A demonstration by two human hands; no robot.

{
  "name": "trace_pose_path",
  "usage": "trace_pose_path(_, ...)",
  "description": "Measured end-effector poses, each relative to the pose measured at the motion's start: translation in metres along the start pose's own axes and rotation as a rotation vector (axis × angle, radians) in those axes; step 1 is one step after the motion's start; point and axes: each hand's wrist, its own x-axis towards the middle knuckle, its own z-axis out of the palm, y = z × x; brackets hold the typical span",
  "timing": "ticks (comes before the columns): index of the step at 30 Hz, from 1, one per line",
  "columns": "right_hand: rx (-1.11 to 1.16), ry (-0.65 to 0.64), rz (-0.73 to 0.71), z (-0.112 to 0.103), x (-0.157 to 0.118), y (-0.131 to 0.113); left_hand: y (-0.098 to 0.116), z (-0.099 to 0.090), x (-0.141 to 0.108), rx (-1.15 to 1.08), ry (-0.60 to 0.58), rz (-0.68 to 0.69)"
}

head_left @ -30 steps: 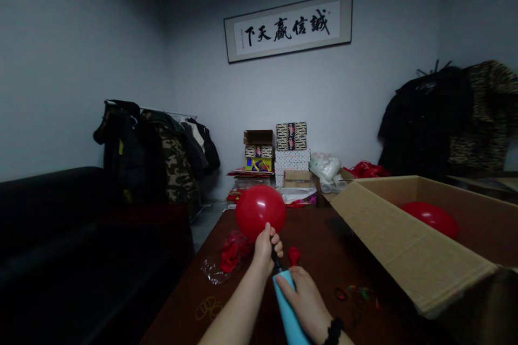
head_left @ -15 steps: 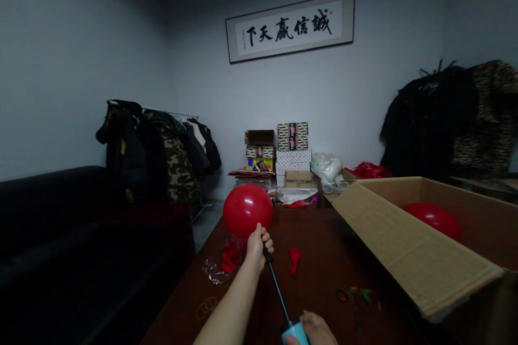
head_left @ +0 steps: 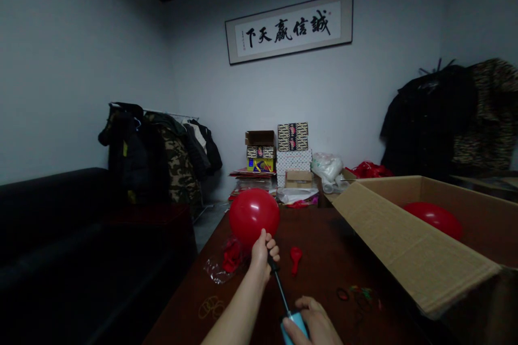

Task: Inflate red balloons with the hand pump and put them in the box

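Observation:
An inflated red balloon (head_left: 253,215) sits over the far left part of the brown table. My left hand (head_left: 264,250) is closed around its neck and the black end of a hand pump, hiding where the two meet. A thin metal rod runs from there down to the pump's light blue barrel (head_left: 294,329). Round that barrel my right hand (head_left: 313,321) is closed, at the bottom edge of the view. Just right of my left hand lies a flat red balloon (head_left: 295,260).
A cardboard box (head_left: 408,242) at the right holds another inflated red balloon (head_left: 435,218). On the table (head_left: 319,237) lie a clear bag with red balloons (head_left: 230,259), yellowish rubber bands (head_left: 210,307) and small coloured bands (head_left: 362,294). Stacked boxes (head_left: 293,161) stand behind.
My left hand and the balloon have shifted slightly right and down. My right hand and the blue barrel have come closer to my left hand, so less of the rod shows.

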Motion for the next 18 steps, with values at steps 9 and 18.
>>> trace_pose_path(9, 0.079, 0.110, 0.006, -0.002, 0.022, -0.013, -0.027, 0.001, -0.020, 0.075, -0.166, -0.071)
trace_pose_path(18, 0.065, 0.010, 0.024, -0.004, 0.018, -0.011, -0.025, 0.005, -0.012, 0.161, -0.117, 0.046)
